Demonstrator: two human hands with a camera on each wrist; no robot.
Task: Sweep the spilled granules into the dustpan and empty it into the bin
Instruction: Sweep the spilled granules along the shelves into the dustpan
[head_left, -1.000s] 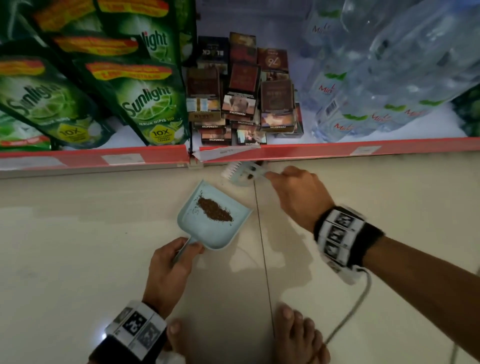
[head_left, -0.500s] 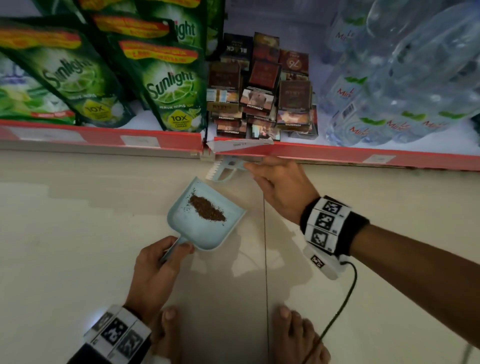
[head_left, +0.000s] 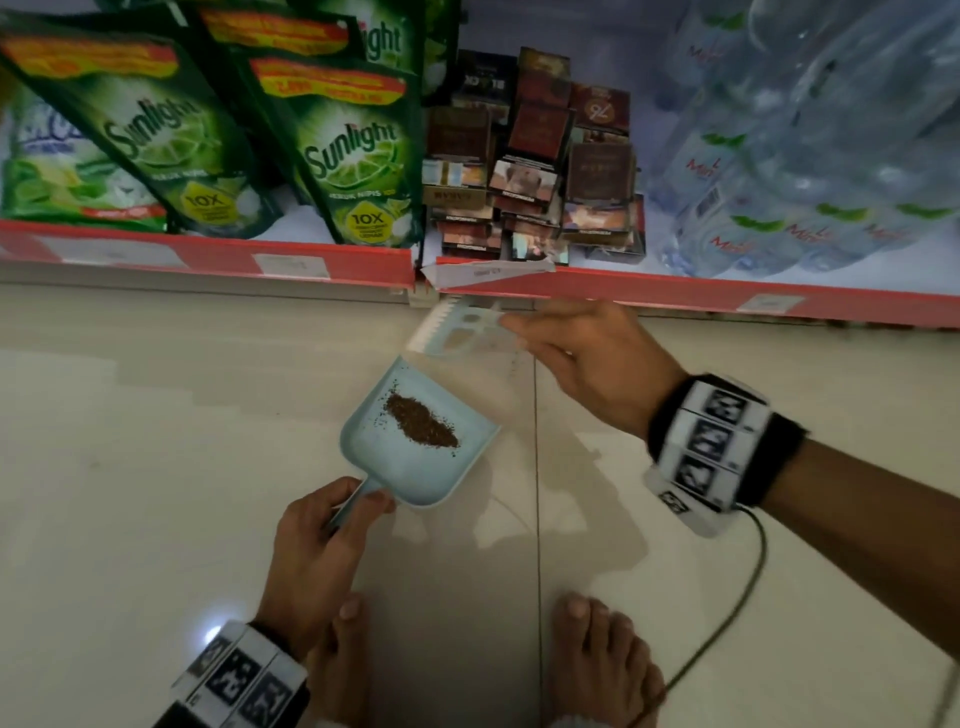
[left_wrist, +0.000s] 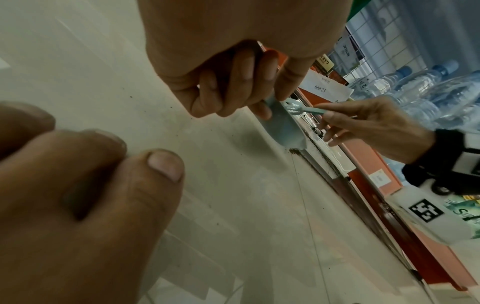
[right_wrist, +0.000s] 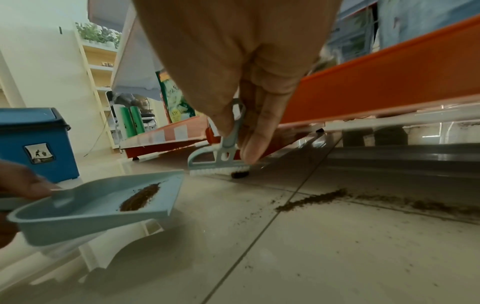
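Left hand (head_left: 317, 540) clamped on dustpan (head_left: 415, 441) handle, pan tilted off the floor, granules (head_left: 422, 426) heaped inside. Right hand (head_left: 587, 364) pinching brush (head_left: 457, 332) at the shelf's (head_left: 675, 296) foot. Mid-sweep: more granules along shelf base; pan lowered next. Bin (right_wrist: 33, 142) well apart.

You hold pale blue dustpan (head_left: 415, 457) with brown granules (head_left: 421, 421); pale blue brush (head_left: 457, 332), white bristles. Blue bin (right_wrist: 36, 144). Orange shelf edge (head_left: 208, 254). Green Sunlight pouches (head_left: 358, 171). Cream floor tiles (head_left: 130, 441).
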